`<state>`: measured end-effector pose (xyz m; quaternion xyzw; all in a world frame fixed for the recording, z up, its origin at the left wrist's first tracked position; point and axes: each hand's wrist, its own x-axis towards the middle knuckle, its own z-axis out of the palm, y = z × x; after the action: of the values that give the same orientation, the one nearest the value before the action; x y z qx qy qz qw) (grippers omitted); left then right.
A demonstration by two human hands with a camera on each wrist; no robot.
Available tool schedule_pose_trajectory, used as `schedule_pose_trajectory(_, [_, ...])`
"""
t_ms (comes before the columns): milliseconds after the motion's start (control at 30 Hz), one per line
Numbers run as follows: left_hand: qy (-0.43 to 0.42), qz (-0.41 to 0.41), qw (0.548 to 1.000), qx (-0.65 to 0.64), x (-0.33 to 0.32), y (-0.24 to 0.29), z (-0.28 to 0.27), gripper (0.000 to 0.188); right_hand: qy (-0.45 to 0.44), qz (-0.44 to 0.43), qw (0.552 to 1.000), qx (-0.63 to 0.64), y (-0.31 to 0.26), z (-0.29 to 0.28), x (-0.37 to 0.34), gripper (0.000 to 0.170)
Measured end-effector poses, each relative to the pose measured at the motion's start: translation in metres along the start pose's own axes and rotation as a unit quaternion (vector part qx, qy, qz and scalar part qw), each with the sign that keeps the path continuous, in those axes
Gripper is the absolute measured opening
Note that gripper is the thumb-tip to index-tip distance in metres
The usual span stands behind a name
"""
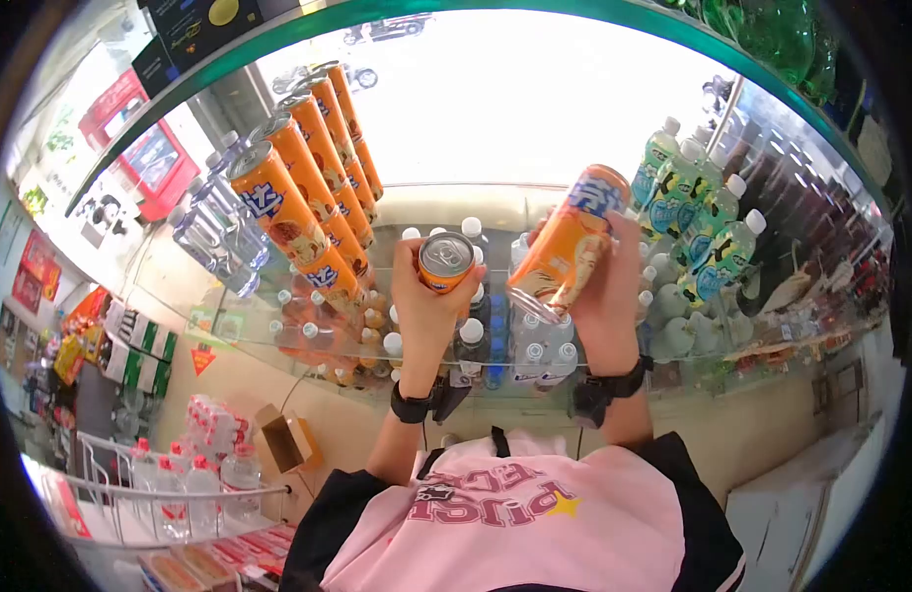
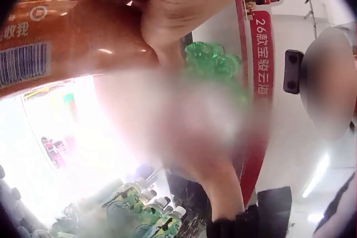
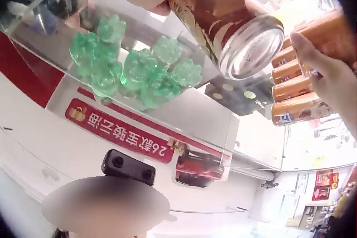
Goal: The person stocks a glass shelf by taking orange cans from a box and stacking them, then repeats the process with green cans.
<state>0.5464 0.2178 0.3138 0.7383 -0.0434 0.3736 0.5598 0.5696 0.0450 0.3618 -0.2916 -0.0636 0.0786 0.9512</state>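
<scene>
My left hand (image 1: 425, 314) grips an orange soda can (image 1: 446, 259), its silver top and pull tab facing up toward the head camera. A second orange soda can (image 1: 571, 237) is in my right hand (image 1: 611, 291), tilted, with its silver base pointing down and to the left. Fingers and thumb wrap the sides of both cans, hiding part of each label. In the left wrist view, a barcode shows on the left can (image 2: 61, 42). The right wrist view shows the bare metal base of the right can (image 3: 254, 48). Both cans are held above the glass shelf (image 1: 387, 370).
Stacked orange cans (image 1: 303, 183) stand left on the shelf, beside clear water bottles (image 1: 219, 232). Green-labelled bottles (image 1: 693, 212) line the right, and white-capped bottles (image 1: 469, 340) show below the hands. A green-edged glass shelf (image 1: 219, 69) runs overhead. An open cardboard box (image 1: 286, 441) sits lower left.
</scene>
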Motion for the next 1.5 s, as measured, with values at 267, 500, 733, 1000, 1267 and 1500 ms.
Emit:
schedule_pose_trajectory(267, [-0.013,-0.032,0.999,-0.027,0.009,-0.020,-0.025,0.050,0.017,-0.110,0.991,-0.069,0.044,0.048,0.018,0.039])
schedule_pose_trajectory(500, [-0.033,-0.022,0.999,-0.021,0.014,-0.044,-0.034,0.047,0.015,-0.172,0.981,-0.087,0.069,0.062,0.050,0.028])
schedule_pose_trajectory(733, [-0.191,-0.029,0.974,-0.119,0.001,-0.076,-0.059,0.068,0.022,-0.188,0.975,-0.121,0.087,0.056,0.053,0.035])
schedule_pose_trajectory(1000, [-0.105,-0.087,0.991,-0.010,-0.021,-0.068,-0.078,0.085,0.050,-0.232,0.967,-0.095,0.093,0.075,0.038,0.040])
schedule_pose_trajectory(1267, [0.045,-0.050,0.997,0.047,-0.041,-0.056,-0.074,0.086,0.077,-0.271,0.944,-0.171,0.103,0.077,0.031,0.049])
schedule_pose_trajectory(1500, [-0.043,-0.031,0.997,0.053,-0.032,-0.069,-0.063,0.069,0.040,-0.345,0.916,-0.199,0.111,0.086,0.055,0.032])
